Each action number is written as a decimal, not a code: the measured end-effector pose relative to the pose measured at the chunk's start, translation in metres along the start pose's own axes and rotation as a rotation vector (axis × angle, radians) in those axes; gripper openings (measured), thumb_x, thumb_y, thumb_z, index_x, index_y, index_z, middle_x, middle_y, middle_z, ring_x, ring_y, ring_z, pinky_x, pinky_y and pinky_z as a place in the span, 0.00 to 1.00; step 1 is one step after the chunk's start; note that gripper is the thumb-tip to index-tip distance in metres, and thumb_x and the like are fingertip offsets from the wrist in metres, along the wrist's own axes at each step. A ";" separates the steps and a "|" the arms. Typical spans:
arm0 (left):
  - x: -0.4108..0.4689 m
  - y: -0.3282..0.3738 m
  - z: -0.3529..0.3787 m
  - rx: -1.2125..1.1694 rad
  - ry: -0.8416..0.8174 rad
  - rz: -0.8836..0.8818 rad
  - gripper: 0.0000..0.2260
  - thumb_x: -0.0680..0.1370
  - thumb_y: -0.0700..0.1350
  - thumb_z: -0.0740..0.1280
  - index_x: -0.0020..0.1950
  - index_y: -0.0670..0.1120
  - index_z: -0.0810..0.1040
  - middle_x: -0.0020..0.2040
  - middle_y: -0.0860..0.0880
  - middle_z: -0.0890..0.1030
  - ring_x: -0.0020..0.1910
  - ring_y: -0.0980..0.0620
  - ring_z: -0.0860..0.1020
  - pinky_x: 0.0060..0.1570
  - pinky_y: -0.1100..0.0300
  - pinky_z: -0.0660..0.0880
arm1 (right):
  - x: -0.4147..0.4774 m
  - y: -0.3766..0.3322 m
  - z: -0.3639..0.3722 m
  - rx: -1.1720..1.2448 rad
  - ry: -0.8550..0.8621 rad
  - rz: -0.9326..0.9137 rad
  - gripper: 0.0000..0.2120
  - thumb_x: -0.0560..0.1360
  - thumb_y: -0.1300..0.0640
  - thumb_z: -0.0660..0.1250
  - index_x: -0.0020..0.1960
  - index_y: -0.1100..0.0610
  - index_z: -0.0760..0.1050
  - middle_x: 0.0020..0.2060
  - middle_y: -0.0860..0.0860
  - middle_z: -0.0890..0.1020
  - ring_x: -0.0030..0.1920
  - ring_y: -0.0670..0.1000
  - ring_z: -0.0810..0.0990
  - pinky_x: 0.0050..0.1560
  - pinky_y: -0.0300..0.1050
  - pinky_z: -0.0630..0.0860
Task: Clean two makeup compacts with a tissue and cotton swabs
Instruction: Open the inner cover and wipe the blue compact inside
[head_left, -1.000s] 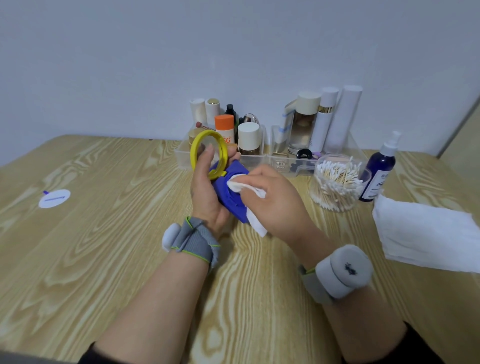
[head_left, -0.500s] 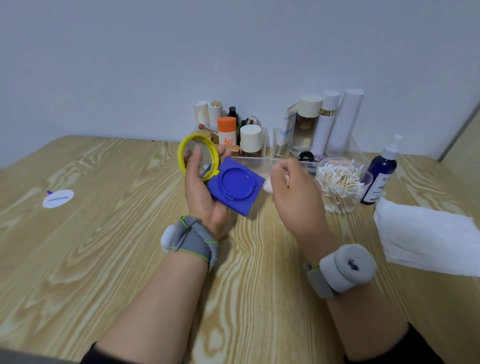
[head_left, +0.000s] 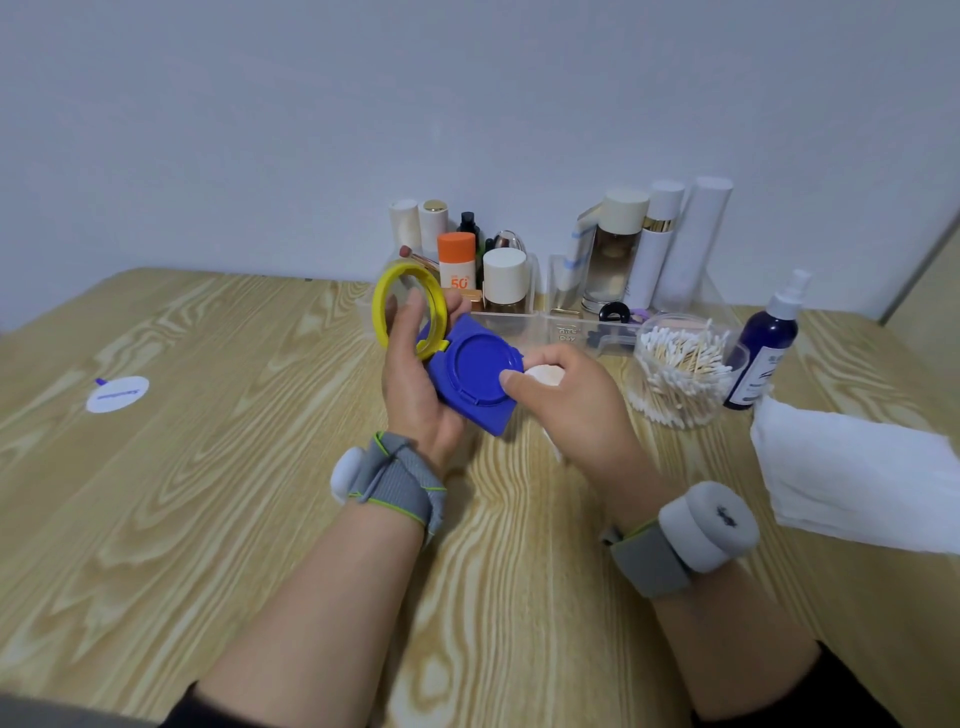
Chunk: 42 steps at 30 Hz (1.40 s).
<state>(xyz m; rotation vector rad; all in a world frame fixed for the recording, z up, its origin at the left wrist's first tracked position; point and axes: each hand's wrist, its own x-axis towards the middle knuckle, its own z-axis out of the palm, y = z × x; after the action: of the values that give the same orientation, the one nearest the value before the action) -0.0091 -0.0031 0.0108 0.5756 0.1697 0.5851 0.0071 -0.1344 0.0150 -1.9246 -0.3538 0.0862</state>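
Compact (head_left: 475, 371), centre frame, should handle light and rigid; left hand (head_left: 415, 395) grips its base, right hand (head_left: 571, 405) apparently pinches tissue (head_left: 543, 375).

Blue square compact (head_left: 475, 376), yellow-ringed lid (head_left: 381, 312) open and upright, white tissue (head_left: 544, 374) bunched beside its right edge

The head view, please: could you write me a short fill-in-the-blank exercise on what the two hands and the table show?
1. The left hand holds an open compact with a blue base and a ____ ring lid.
2. The right hand grips a crumpled white ____.
3. The clear jar beside the spray bottle is full of cotton ____.

Missing words: yellow; tissue; swabs.
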 end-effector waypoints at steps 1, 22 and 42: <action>-0.001 -0.002 0.000 0.036 0.013 0.012 0.17 0.81 0.48 0.64 0.36 0.50 0.86 0.45 0.45 0.81 0.45 0.52 0.80 0.46 0.57 0.77 | 0.000 -0.001 0.000 0.016 0.005 -0.007 0.08 0.72 0.47 0.70 0.47 0.48 0.75 0.44 0.44 0.79 0.38 0.44 0.78 0.32 0.36 0.70; 0.007 0.019 -0.005 -0.116 -0.170 -0.455 0.36 0.77 0.65 0.60 0.71 0.36 0.69 0.57 0.35 0.80 0.51 0.39 0.82 0.50 0.43 0.80 | -0.006 -0.006 -0.002 -0.455 0.111 -0.888 0.08 0.67 0.63 0.67 0.40 0.54 0.69 0.43 0.46 0.75 0.43 0.51 0.74 0.35 0.51 0.72; 0.007 0.014 -0.005 -0.017 -0.165 -0.379 0.24 0.78 0.51 0.63 0.70 0.38 0.71 0.63 0.38 0.75 0.59 0.42 0.76 0.68 0.46 0.69 | 0.008 0.016 0.004 -0.052 0.052 -0.229 0.11 0.76 0.48 0.66 0.57 0.44 0.72 0.47 0.41 0.79 0.47 0.37 0.77 0.43 0.29 0.70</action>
<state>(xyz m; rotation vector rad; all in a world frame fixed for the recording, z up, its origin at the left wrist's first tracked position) -0.0114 0.0126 0.0139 0.5550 0.1136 0.1705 0.0167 -0.1341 -0.0004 -1.9205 -0.5425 -0.1249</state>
